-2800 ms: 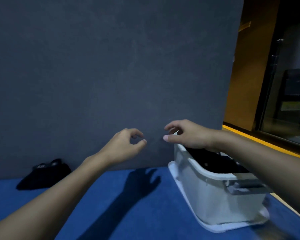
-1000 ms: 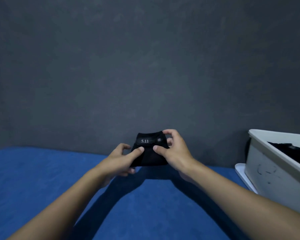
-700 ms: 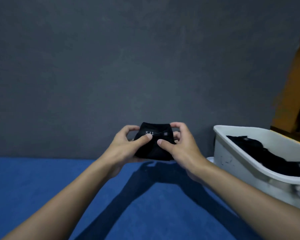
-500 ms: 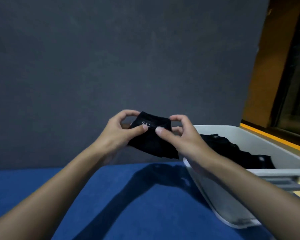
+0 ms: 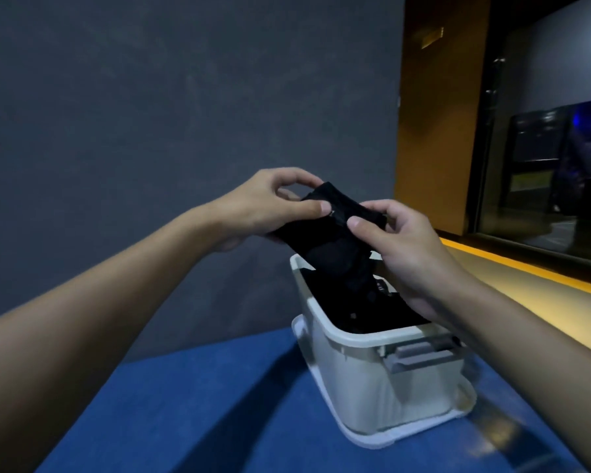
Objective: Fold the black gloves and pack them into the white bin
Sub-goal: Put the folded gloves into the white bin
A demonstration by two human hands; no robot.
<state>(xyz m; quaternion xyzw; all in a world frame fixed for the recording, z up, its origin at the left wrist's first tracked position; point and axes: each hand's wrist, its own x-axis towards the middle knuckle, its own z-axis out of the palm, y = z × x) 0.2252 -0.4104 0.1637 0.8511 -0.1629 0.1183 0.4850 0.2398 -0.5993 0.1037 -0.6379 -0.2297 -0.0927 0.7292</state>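
**Work surface.** A blue fabric-covered surface (image 5: pixel 219 404) fills the lower centre of the frame. Shadows of both forearms fall across it. Its far edge meets a plain dark grey wall (image 5: pixel 151 114), which occupies the upper left and centre.

**Room.** At upper right, an orange-brown pillar (image 5: pixel 437 131) stands beside the grey wall. To its right is a dark glass panel (image 5: pixel 553 165) with dim reflections. Below the panel, a yellow strip (image 5: pixel 526 271) runs diagonally along a tan floor (image 5: pixel 543 308).

**Container.** The white bin (image 5: pixel 355 380) stands at lower right of centre on the blue surface. It rests on a flat white lid (image 5: pixel 406 435), whose rim protrudes around the base. A grey handle (image 5: pixel 423 356) is fitted to the near end wall. Packed black gloves (image 5: pixel 365 312) lie inside and reach close to the rim.

**Hands and workpiece.** 1 folded black glove (image 5: pixel 331 240) is held in the air at frame centre, above the far end of the bin opening, tilted downward to the right.
- The left hand (image 5: pixel 263 206) pinches the upper left end between thumb and curled fingers.
- The right hand (image 5: pixel 406 254) grips the right side, with the thumb on top and the fingers curled behind.

Whether the lower end of the glove touches the packed gloves cannot be determined, because black fabric overlaps black fabric.
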